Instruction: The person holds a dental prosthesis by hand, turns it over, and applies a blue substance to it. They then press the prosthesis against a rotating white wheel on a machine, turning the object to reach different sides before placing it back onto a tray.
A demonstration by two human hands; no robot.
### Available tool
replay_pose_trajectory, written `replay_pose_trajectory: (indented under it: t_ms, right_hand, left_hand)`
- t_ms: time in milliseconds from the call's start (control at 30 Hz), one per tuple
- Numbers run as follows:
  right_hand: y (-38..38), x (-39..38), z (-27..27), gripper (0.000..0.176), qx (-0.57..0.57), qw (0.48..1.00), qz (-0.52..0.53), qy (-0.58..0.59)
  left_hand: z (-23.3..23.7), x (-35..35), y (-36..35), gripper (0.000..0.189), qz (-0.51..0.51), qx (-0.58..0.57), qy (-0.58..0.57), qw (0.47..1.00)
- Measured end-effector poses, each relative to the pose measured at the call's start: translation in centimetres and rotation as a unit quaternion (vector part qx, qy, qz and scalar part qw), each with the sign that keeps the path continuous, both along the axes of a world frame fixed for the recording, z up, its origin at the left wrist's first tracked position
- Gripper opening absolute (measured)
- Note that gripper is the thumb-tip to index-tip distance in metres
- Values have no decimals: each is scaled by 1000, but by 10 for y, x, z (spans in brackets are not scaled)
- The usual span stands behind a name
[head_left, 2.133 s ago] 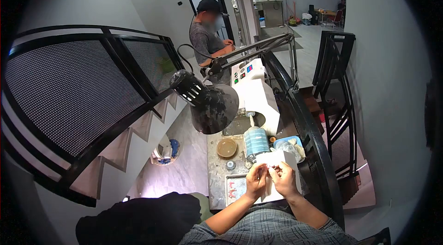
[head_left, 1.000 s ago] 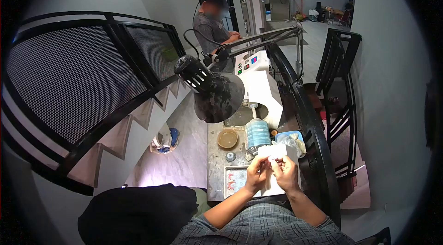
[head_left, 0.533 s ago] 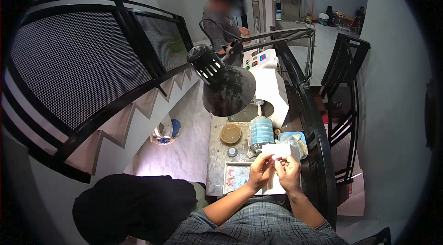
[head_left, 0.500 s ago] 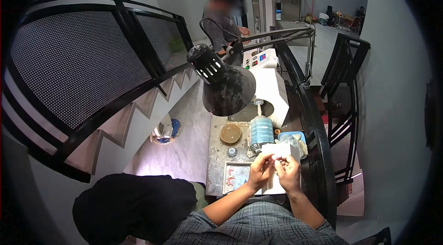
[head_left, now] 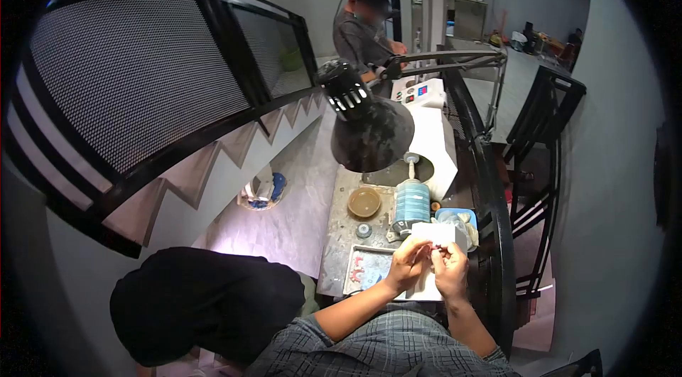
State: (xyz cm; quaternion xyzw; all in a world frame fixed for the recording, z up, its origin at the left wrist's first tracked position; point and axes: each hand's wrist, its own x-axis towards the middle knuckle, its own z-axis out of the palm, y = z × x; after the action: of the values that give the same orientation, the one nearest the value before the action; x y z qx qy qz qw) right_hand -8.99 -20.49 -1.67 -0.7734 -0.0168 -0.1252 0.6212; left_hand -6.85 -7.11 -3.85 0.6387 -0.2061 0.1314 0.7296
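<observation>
My left hand [head_left: 408, 265] is closed, its thumb and fingertips pinched together over a white block-like surface [head_left: 426, 233]. Close beside it, my right hand [head_left: 450, 272] is also closed in a pinch. Between the two sets of fingertips is a small dark reddish piece [head_left: 437, 248], mostly covered and too small to name. Left of the hands lies a shallow tray [head_left: 349, 276] with red, horseshoe-shaped pieces [head_left: 357, 269] in it. Just beyond the hands stands a blue-striped bench motor [head_left: 413, 201] with a pale spindle.
A black lamp [head_left: 373, 137] hangs over the bench. A brown bowl [head_left: 364, 203], a small round knob-like part [head_left: 364, 231] and a blue container [head_left: 465, 218] lie around the motor. A white hooded machine [head_left: 440, 139] stands behind. Another person [head_left: 359, 40] stands at the far end.
The view has turned slightly left, so the bench appears further right. My hands stay together; the piece at the fingertips looked pale pink before and looks dark reddish now.
</observation>
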Motion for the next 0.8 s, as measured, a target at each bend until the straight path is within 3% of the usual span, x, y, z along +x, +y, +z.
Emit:
replay_pose_trajectory:
  t_ms: [100, 200, 533, 633, 800]
  right_hand:
    - [2, 0, -1, 7, 63, 997, -9, 41]
    - [1, -2, 2, 7, 49, 998, -8, 38]
    - [2, -2, 8, 4, 5, 1000, -12, 11]
    - [3, -3, 10, 5, 8, 1000, -10, 12]
    - [5, -4, 16, 10, 51, 998, -1, 24]
  left_hand:
    - [5, 2, 0, 17, 25, 14, -62, 998]
    - [6, 2, 3, 17, 29, 48, -82, 995]
    - [11, 1, 2, 20, 32, 57, -71, 995]
    - [10, 1, 3, 19, -2, 24, -40, 999]
    - [9, 1, 0, 11, 30, 40, -43, 998]
